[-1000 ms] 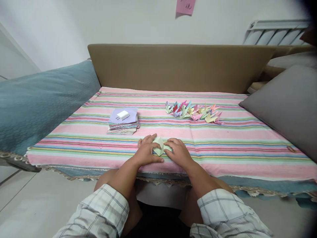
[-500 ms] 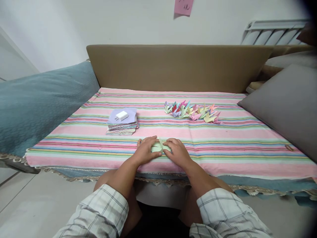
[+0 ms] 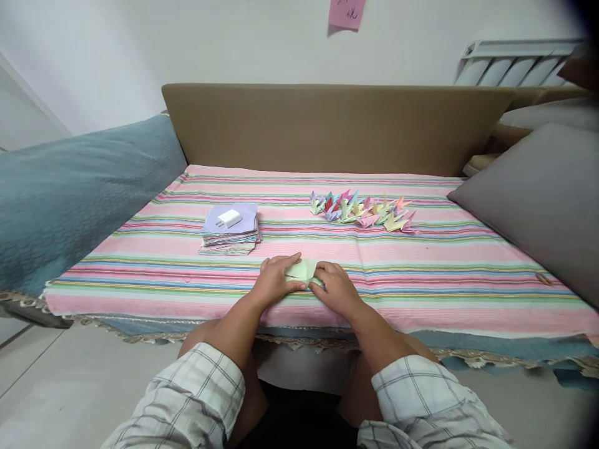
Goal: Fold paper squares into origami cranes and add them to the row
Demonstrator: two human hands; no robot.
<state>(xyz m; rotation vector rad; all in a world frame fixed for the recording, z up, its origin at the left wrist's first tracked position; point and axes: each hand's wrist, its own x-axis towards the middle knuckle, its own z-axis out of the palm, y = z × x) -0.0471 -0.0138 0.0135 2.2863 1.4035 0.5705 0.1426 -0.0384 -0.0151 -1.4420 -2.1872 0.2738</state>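
Observation:
A pale green sheet of origami paper [image 3: 302, 270], partly folded, lies on the striped cloth between my hands. My left hand [image 3: 276, 279] grips its left side, thumb along the near edge and fingers over the far edge. At the right side, my right hand [image 3: 337, 287] holds the paper with its fingers curled and thumb at the near edge. One flap of the paper stands raised between the hands. Beyond them to the right sits a cluster of folded paper cranes [image 3: 360, 211] in several colours.
A stack of coloured paper [image 3: 230, 238] stands left of centre, with a white charger plug [image 3: 229, 218] on top. The striped cloth [image 3: 154, 262] covers the seat. A blue cushion [image 3: 88, 187] is at left, a grey pillow [image 3: 538, 193] at right. A small brown object [image 3: 543, 279] lies near the pillow.
The paper's upright flap has opened out and now shows a broader face toward the right hand. Both hands keep nearly the same place, with small finger shifts.

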